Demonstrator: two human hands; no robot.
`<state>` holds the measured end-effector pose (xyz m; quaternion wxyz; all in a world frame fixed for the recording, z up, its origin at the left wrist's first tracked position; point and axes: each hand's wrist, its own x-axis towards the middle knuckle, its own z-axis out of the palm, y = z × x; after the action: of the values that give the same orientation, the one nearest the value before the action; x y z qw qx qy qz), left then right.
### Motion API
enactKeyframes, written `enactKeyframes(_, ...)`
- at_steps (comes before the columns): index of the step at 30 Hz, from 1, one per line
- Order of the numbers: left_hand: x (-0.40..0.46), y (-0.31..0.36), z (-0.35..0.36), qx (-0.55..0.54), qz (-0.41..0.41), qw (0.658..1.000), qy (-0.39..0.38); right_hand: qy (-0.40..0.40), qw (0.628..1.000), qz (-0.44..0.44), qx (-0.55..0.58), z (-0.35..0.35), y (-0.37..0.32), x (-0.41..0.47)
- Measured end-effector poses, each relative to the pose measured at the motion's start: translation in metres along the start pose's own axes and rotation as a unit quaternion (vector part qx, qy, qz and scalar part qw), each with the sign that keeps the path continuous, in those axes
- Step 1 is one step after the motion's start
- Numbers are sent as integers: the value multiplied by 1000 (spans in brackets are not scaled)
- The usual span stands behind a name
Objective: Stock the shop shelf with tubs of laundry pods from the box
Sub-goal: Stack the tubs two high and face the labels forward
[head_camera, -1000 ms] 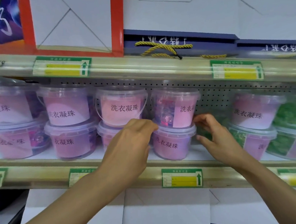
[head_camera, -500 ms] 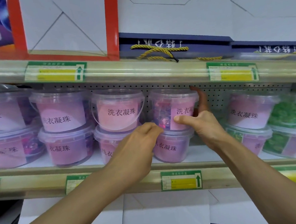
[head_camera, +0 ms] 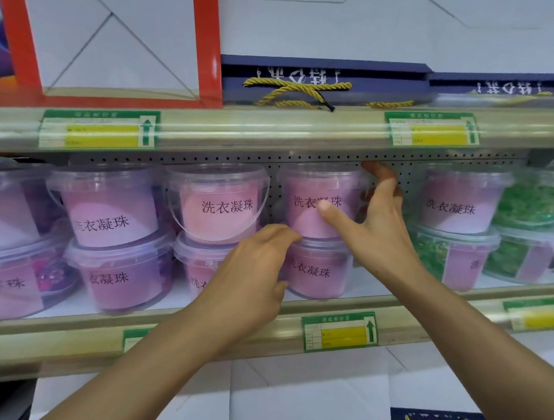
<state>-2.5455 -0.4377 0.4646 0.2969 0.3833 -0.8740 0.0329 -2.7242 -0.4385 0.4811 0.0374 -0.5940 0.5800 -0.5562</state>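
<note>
A person's 2 bare hands work at a shop shelf (head_camera: 275, 310) seen from a head camera. The right hand (head_camera: 376, 233) wraps the right side of an upper pink tub (head_camera: 317, 204) of laundry pods: thumb across the label, fingers behind near the lid, so its grip holds this tub. The tub stands stacked on a lower purple tub (head_camera: 315, 269). The left hand (head_camera: 253, 276) rests against the left side of that lower tub, fingers curled toward it; whether its grip truly closes on the tub cannot be told.

The step appears to be squaring this stack and turning labels to face out. To do it well, steady the lower tub with the left hand while the right turns or nudges the upper one, keeping it centred on the lid below so it does not slide. Clearance under the upper shelf rail (head_camera: 264, 136) looks tight, so lifting seems unwise.

The shelf is white, with a perforated back panel (head_camera: 331, 157). Left of the stack stand 3 more stacks of pink and purple tubs, 2 high. Right stand tubs of green pods (head_camera: 528, 201). Green and yellow price tags (head_camera: 340, 331) sit on the rails. Gift boxes with gold rope handles (head_camera: 294, 90) fill the shelf above. The supply box is not in view.
</note>
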Motion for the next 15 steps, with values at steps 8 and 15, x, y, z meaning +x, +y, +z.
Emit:
enactKeyframes(8, 0, -3, -3, -26, 6, 1000, -5, -7, 998, -22, 59, -3, -3, -6)
enactKeyframes(15, 2, -2, -10, -32, -1, 999, 17, -32, 990, 131, 44, -8, 12, -25)
